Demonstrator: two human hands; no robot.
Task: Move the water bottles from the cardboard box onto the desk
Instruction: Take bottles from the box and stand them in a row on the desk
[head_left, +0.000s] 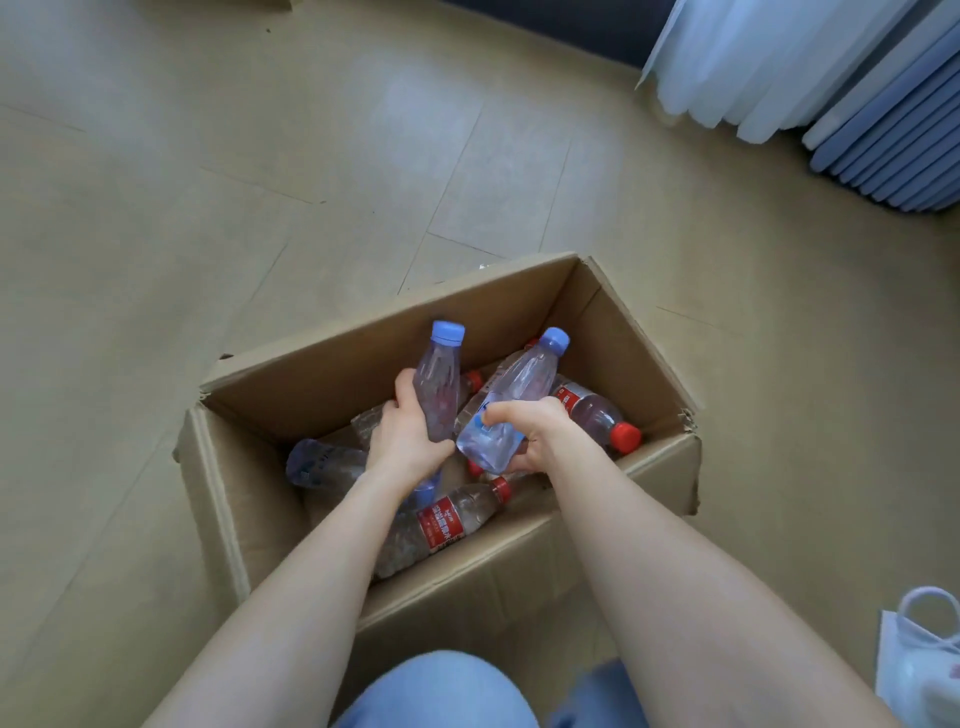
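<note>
Floor: beige tiled floor (311, 182) lies open far and left. A pale pleated curtain (753, 62) is at far right and a white carrier bag (919, 654) at near right.
Desk: not in view.
Box: the walls of the open brown cardboard box (234, 493) rise above the load, so lift vertically.
Loose load: clear red-capped bottles (441, 525) lie on their sides inside.
Held bottles: two clear blue-capped plastic bottles (439, 384), close together, inside the walls.
Left hand (410, 436): wrapped round the upright bottle's body.
Right hand (540, 431): curled round the tilted bottle's base.
Risk: the low grip may let the tilted bottle slip. The bottles may collide, or snag the far rim.
</note>
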